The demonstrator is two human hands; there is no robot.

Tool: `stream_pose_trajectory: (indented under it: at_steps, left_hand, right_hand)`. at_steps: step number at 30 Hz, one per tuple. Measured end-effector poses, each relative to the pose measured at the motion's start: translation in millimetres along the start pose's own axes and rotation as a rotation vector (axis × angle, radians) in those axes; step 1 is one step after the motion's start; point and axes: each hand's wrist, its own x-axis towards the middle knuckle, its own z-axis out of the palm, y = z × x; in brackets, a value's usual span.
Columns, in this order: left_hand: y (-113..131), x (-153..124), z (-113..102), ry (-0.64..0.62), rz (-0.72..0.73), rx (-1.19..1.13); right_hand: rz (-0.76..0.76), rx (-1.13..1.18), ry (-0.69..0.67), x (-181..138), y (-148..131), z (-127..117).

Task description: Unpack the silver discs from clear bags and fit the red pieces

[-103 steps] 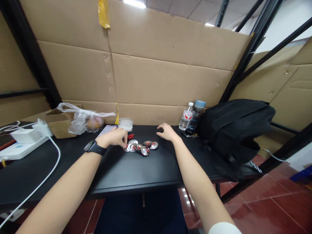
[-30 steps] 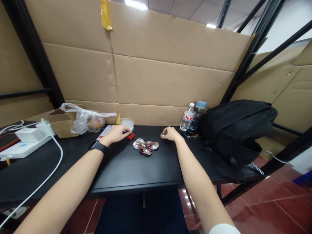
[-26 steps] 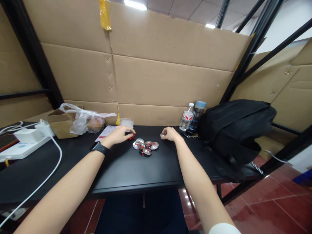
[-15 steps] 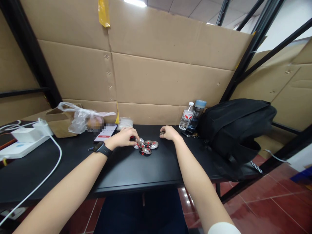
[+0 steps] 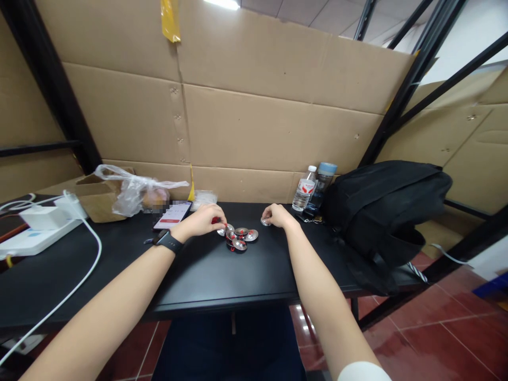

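Several small silver finger cymbals [image 5: 240, 244] with red loops lie bunched together on the black table [image 5: 238, 280]. At the left side of this bunch is my left hand [image 5: 204, 219], its fingers closed in a pinch with red showing between them. A silver finger cymbal [image 5: 221, 232] sits at those fingertips, partly behind them. Off to the right, apart from the bunch, my right hand [image 5: 275, 216] pinches another finger cymbal [image 5: 264, 222] by its top, low over the table. Its loop is hidden by the fingers.
A phone [image 5: 173, 216] and a clear plastic packet [image 5: 204, 199] lie behind my left hand. A plastic bag [image 5: 135, 193], paper bag [image 5: 103, 196] and power strip [image 5: 43, 233] are farther left. A water bottle [image 5: 305, 189], blue-lidded bottle [image 5: 320, 185] and black backpack [image 5: 389, 211] stand right.
The finger cymbal in my right hand has tilted, its shiny face now showing lower. My left hand has shifted slightly up and left, with more red visible at its fingers. The bunch has stayed put.
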Motion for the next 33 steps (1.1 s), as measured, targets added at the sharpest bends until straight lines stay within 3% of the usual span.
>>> stream_pose_trajectory:
  at_steps: [7, 10, 12, 16, 22, 26, 30, 33]
  left_hand:
    - [6.4, 1.7, -7.8, 0.188, -0.05, -0.021]
    - [8.8, 4.3, -5.0, 0.268, -0.084, -0.003]
    - [10.0, 5.4, -2.2, 0.297, -0.107, 0.03]
    - [11.8, 5.7, 1.9, 0.296, -0.122, 0.051]
    - [17.1, 7.3, 1.0, 0.297, -0.127, 0.009]
    - [18.3, 6.5, -4.1, 0.451, -0.26, -0.068]
    - [19.3, 5.0, -8.4, 0.433, -0.244, -0.225]
    - [21.1, 6.9, -6.6, 0.409, -0.216, -0.33]
  right_hand:
    - [0.008, -0.005, 0.059, -2.8, -1.7, -3.0]
    - [-0.208, 0.157, 0.065, -6.8, -22.8, 0.1]
    - [-0.362, 0.336, -0.013, -10.0, -43.4, 6.4]
    - [-0.473, 0.398, 0.024, -17.3, -81.7, 23.7]
    - [-0.488, 0.493, 0.131, -16.0, -91.9, 41.7]
    - [-0.417, 0.719, 0.182, -8.6, -85.3, 45.6]
    - [-0.426, 0.955, 0.126, -10.3, -88.5, 43.4]
    - [-0.483, 1.007, 0.044, -14.5, -94.8, 42.8]
